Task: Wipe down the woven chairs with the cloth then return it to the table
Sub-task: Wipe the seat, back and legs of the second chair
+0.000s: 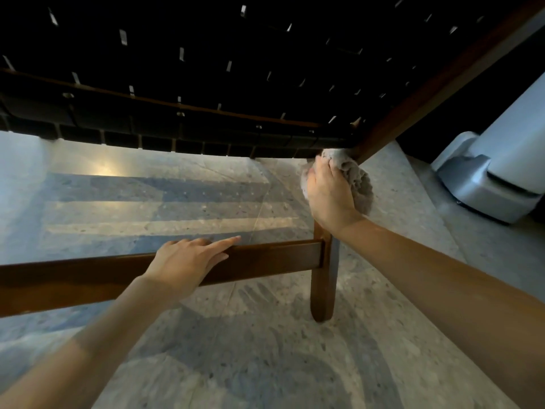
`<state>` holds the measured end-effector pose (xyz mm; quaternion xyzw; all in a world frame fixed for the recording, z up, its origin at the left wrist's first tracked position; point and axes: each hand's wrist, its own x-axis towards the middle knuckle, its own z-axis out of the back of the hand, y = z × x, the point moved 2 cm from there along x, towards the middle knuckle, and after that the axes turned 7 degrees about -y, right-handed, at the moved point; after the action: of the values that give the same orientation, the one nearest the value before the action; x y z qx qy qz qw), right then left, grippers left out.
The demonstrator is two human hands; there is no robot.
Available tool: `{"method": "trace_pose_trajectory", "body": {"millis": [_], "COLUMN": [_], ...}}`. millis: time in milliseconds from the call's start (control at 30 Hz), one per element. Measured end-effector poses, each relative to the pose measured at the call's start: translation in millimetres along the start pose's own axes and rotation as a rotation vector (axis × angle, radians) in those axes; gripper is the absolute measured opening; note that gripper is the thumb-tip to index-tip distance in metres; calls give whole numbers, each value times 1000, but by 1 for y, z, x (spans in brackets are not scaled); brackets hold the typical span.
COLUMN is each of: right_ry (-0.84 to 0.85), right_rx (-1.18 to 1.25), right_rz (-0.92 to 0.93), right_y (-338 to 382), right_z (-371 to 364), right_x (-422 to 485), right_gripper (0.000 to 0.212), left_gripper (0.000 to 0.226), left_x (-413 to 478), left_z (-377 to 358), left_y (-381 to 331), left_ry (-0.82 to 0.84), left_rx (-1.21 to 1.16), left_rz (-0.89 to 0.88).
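I look from low down at the underside of a woven chair point(206, 69), its dark straps stretched across a brown wooden frame. My right hand point(328, 193) grips a bunched grey cloth point(358, 181) and presses it against the top of the chair's wooden leg point(323, 287), just under the seat corner. My left hand point(188, 258) rests with straight fingers on the lower wooden crossbar point(274, 258) that joins that leg.
Speckled grey stone floor point(236, 349) lies under and around the chair. A pale grey plastic appliance or bin base point(486, 184) stands on the floor at the right. The chair's slanted side rail point(442, 84) runs up to the top right.
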<state>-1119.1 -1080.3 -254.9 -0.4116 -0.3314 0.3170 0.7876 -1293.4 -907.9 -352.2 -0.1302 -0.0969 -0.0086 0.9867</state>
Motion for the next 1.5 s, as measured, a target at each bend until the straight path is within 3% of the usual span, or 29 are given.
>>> {"method": "trace_pose_trajectory", "body": {"millis": [200, 333, 400, 500, 600, 700, 800, 933, 1067, 1167, 1267, 1500], "right_ry": [161, 246, 313, 368, 187, -164, -476, -637, -842, -864, -765, -510], "right_rx": [309, 430, 485, 804, 958, 1041, 1078, 1206, 1304, 1489, 1629, 2105], "right_rz": [125, 167, 141, -67, -109, -14, 52, 90, 168, 116, 54, -155], "right_y": [26, 29, 20, 4, 12, 36, 63, 105, 149, 184, 216, 258], "right_z": [-18, -11, -4, 8, 33, 76, 125, 191, 256, 304, 342, 389], "right_x": [-45, -58, -53, -49, -54, -61, -55, -25, 2, 22, 43, 90], "right_gripper": [44, 30, 23, 20, 29, 47, 48, 50, 47, 48, 51, 54], "left_gripper": [51, 51, 51, 51, 53, 51, 48, 36, 41, 50, 55, 58], "left_x": [2, 1, 0, -2, -18, -49, -84, -136, -189, -223, -248, -241], "left_z": [4, 2, 0, 1, 4, 16, 39, 78, 114, 135, 144, 152], "left_y": [-3, -5, -4, -5, 0, 13, 26, 44, 69, 93, 118, 154], "left_ry": [42, 19, 7, 16, -4, -149, -257, -494, -561, -554, -500, -607], "left_rx": [49, 86, 112, 132, 149, 130, 132, 176, 303, 384, 368, 96], "left_rz": [23, 22, 46, 54, 50, 199, 357, 565, 717, 806, 902, 922]}}
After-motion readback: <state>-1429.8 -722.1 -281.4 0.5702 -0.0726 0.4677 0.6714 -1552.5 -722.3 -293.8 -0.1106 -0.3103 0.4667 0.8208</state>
